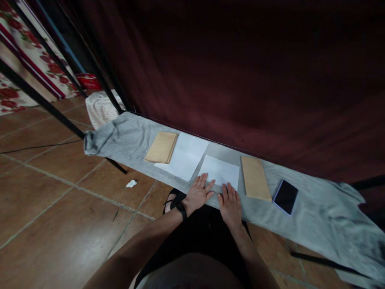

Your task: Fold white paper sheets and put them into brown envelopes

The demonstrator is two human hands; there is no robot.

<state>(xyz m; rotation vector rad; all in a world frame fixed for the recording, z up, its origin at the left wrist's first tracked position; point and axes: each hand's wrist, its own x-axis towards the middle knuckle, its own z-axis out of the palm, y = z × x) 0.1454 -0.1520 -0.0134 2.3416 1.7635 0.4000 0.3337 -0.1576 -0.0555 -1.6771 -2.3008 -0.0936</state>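
A white sheet of paper [221,169], perhaps folded, lies flat on the grey cloth in front of me. My left hand [198,192] rests on its near left corner with the fingers spread. On the near right edge lies my right hand [231,202], palm down and fingers stretched out. To the left is a larger white sheet or stack of paper [191,154], partly covered by several brown envelopes [161,147]. A single brown envelope [255,178] lies just right of the paper under my hands.
The grey cloth [132,132] covers a narrow bench with dark metal posts [45,100] at the left. A phone [285,196] lies to the right. Behind hangs a dark red curtain [225,80]. A crumpled white scrap [131,183] is on the tiled floor [60,208].
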